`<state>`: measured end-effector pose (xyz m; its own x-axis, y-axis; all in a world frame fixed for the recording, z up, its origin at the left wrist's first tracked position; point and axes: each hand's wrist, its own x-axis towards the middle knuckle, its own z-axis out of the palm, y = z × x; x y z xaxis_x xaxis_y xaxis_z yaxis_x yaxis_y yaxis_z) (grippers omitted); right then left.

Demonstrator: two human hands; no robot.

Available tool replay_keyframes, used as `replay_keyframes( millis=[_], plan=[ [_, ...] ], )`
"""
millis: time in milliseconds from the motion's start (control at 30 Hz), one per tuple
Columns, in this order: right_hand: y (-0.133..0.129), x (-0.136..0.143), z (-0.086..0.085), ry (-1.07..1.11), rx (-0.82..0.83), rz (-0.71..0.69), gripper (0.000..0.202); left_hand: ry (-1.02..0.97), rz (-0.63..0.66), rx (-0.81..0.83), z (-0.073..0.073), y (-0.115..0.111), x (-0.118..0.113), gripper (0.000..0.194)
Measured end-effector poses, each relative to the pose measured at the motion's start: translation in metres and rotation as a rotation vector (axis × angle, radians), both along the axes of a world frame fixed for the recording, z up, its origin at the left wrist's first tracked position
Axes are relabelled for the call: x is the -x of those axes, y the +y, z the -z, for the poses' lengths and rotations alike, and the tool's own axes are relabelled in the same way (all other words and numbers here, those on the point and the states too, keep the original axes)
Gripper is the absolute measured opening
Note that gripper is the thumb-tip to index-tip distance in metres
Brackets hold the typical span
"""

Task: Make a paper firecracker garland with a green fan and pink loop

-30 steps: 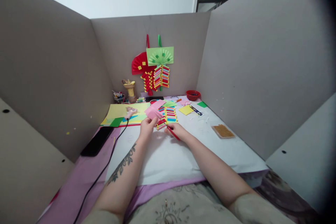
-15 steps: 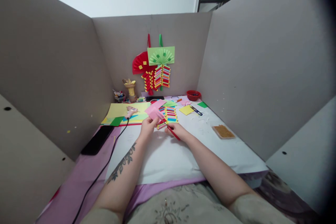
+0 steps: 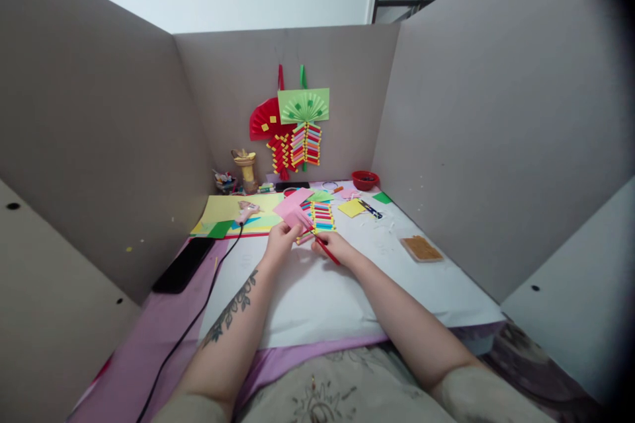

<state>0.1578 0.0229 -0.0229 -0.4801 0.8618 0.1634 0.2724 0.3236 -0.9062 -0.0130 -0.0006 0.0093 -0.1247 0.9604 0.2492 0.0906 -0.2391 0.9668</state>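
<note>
My left hand [image 3: 281, 240] pinches a sheet of pink paper [image 3: 290, 210] by its lower edge. The paper's right side is split into narrow strips. In my right hand [image 3: 336, 248] is a pair of scissors with red handles [image 3: 327, 252], their blades pointing up and left at the strips. How far the blades are apart is too small to make out. Just beyond my hands lie rows of coloured paper rolls [image 3: 323, 215] with yellow ends, partly covered by the pink paper.
A pink glue gun [image 3: 247, 211] with a black cord lies on yellow paper [image 3: 218, 206] at left, near a black phone-like slab [image 3: 184, 266]. To the right are a yellow square [image 3: 351, 209], a utility knife [image 3: 371, 209], a brown pad [image 3: 421, 248] and a red bowl [image 3: 365, 180]. Grey panels surround the table.
Both hands stay almost in place. The scissor blades and the strips at the paper's right edge have shifted slightly; a red piece seen by the blades earlier shows less now.
</note>
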Motion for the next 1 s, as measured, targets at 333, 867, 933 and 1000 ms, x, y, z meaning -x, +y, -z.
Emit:
replay_keyframes(
  millis=[333, 867, 933, 1000],
  plan=[
    [0.0004, 0.0009, 0.001, -0.01, -0.006, 0.017, 0.02, 0.045, 0.015, -0.015, 0.0025, 0.0016, 0.0005, 0.024],
    [0.0004, 0.0001, -0.0028, -0.042, -0.068, 0.006, 0.027, 0.088, 0.054, -0.033, -0.0023, -0.0023, -0.0009, 0.023],
    [-0.0008, 0.0008, -0.0046, -0.042, -0.068, 0.012, 0.027, 0.088, 0.052, -0.033, -0.0019, -0.002, -0.0009, 0.023],
    [-0.0026, 0.0013, -0.0076, -0.049, -0.071, 0.018, 0.028, 0.078, 0.064, -0.026, -0.0015, -0.002, -0.0014, 0.023]
  ],
)
